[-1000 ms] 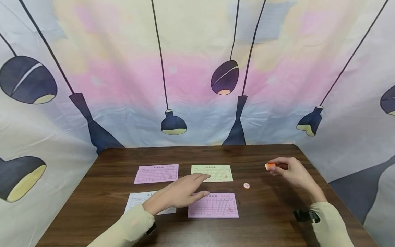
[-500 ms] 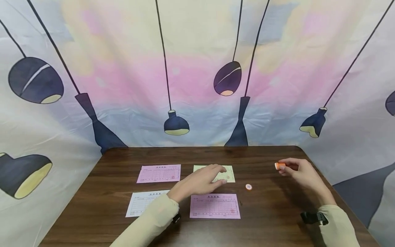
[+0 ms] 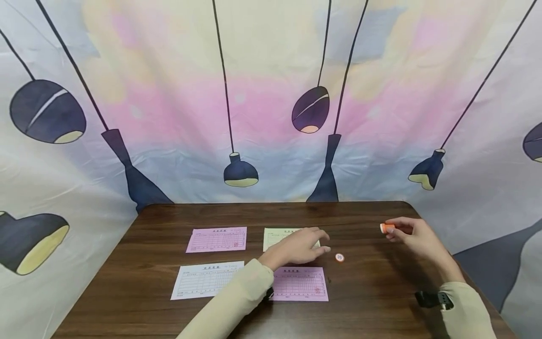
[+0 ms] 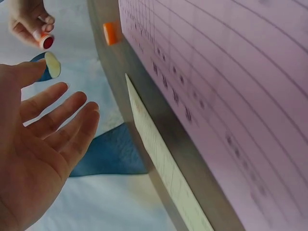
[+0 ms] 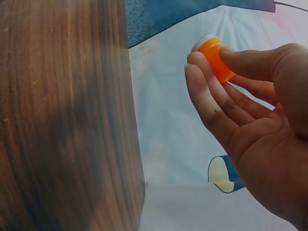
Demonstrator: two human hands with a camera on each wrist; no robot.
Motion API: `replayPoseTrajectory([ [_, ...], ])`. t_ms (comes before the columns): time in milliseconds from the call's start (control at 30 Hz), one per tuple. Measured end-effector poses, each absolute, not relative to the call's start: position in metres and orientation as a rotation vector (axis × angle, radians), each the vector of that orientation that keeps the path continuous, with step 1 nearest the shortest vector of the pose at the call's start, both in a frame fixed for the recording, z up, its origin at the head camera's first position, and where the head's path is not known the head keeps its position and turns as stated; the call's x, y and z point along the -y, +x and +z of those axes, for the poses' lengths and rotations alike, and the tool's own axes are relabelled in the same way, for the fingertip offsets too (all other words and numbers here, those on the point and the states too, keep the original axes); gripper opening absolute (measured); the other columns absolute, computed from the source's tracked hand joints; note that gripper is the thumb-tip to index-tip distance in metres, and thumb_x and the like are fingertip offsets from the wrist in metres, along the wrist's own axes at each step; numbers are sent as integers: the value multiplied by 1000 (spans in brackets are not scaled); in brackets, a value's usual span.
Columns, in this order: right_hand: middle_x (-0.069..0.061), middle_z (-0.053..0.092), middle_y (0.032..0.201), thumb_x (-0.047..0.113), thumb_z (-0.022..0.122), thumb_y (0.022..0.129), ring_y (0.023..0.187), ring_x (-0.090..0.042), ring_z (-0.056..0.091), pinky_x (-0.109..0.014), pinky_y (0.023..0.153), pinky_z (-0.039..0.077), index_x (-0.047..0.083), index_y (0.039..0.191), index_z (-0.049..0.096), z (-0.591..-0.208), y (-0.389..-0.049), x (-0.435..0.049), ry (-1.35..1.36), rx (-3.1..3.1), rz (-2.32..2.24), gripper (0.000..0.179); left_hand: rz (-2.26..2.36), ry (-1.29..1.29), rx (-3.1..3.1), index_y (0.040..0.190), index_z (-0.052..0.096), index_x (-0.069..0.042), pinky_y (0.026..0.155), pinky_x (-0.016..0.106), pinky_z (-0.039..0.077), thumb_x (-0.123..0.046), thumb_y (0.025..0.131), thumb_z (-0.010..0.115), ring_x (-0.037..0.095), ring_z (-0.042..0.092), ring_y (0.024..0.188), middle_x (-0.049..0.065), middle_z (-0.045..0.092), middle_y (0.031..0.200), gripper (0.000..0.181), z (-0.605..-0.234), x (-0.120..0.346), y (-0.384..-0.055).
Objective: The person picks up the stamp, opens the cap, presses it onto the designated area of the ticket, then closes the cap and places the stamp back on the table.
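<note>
My right hand point(image 3: 417, 238) pinches a small orange stamp point(image 5: 214, 60) between thumb and fingers, above the table's right side. In the left wrist view the red face of the stamp point(image 4: 47, 42) shows. My left hand point(image 3: 296, 246) hovers with relaxed, spread fingers over the pale green form point(image 3: 274, 236), covering much of it. Just right of those fingertips lies a round orange cap point(image 3: 339, 257) with a patterned white top. Below the left hand, a pink form point(image 3: 300, 285) with a red stamp mark is partly hidden by the sleeve.
A second pink form point(image 3: 217, 239), bearing a red mark, lies at the back left of the dark wooden table point(image 3: 360, 306). In front of it is a white form point(image 3: 203, 280), its right part by the left sleeve. A lamp-patterned cloth point(image 3: 271, 94) hangs behind the table.
My left hand has moved right, from between the forms to beside the cap, uncovering the white form. The right hand has shifted slightly right with the stamp.
</note>
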State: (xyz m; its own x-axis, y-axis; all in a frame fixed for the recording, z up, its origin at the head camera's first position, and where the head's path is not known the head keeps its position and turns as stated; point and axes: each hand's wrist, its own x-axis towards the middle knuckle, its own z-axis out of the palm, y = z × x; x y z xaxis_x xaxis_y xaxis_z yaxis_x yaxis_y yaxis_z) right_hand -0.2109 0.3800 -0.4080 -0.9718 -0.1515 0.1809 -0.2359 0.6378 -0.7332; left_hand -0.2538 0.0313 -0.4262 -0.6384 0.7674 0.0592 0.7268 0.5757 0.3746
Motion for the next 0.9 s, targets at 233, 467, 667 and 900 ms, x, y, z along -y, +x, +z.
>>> replayPoseTrajectory([
  [233,-26,78,106,8,66,104,83,-6,77,-30,74,66,-13,130,65,-405,-210,-383,309,2756,1240,34,461,1355,-2663,140,67,-14,103,24,56,-33,104,67,12,67,124,1,69,137,41,-433,-64,-256],
  [467,-28,77,109,13,67,104,83,-1,75,-27,74,66,-12,130,65,-405,-212,-379,298,2757,1256,36,425,1303,-2656,139,68,-18,86,17,55,-31,100,74,3,67,100,-3,70,132,42,-433,-90,-256],
  [667,-27,77,108,13,67,104,85,-13,78,-32,75,67,-11,130,66,-410,-212,-378,312,2764,1220,35,336,1290,-2681,132,72,-25,86,18,56,-35,93,82,4,70,106,-10,73,128,42,-439,-101,-255],
  [900,-22,79,108,17,68,104,85,-12,78,-32,75,66,-9,131,66,-411,-209,-377,297,2782,1205,38,287,1329,-2676,114,78,-25,70,17,51,-38,93,82,3,66,84,-12,75,109,25,-445,-108,-255],
])
